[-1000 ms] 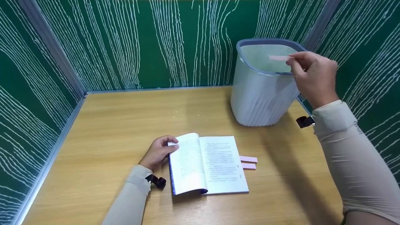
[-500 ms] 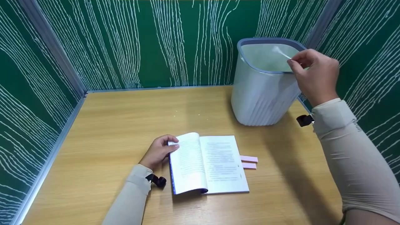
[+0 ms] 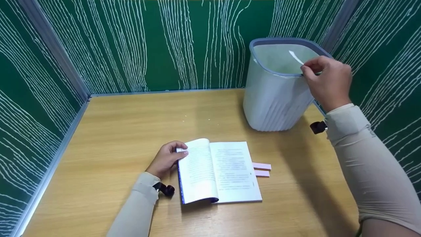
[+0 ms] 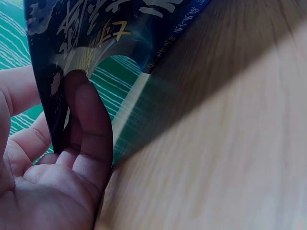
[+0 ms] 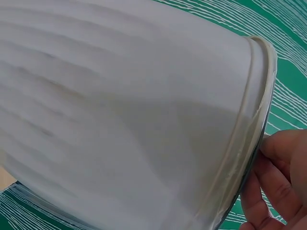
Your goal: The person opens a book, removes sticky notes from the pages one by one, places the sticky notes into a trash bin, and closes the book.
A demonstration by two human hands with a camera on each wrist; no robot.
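Between thumb and forefinger, my right hand [image 3: 330, 80] pinches a thin, pale paper strip [image 3: 296, 57] over the mouth of a white trash bin [image 3: 278, 98]. The strip curves up and to the left, away from the fingertips. In the right wrist view, the fingers [image 5: 276, 184] are at the bin's rim, and the strip is hidden. An open book [image 3: 230, 174] lies on the table. My left hand [image 3: 167, 159] grips its left side, thumb on the page and fingers behind the dark blue cover [image 4: 105, 28]. Two pink paper tabs [image 3: 262, 166] stick out from the book's right edge.
The wooden table [image 3: 131, 121] is walled at the back and both sides by green panels [image 3: 213, 42] with white wavy lines. Tiny white specks [image 3: 209, 119] dot the table behind the book. The bin stands at the back right.
The strip was pink and level a second ago; it now angles up as a narrow white curve. My right hand has shifted slightly left and down. My left hand still holds the book.
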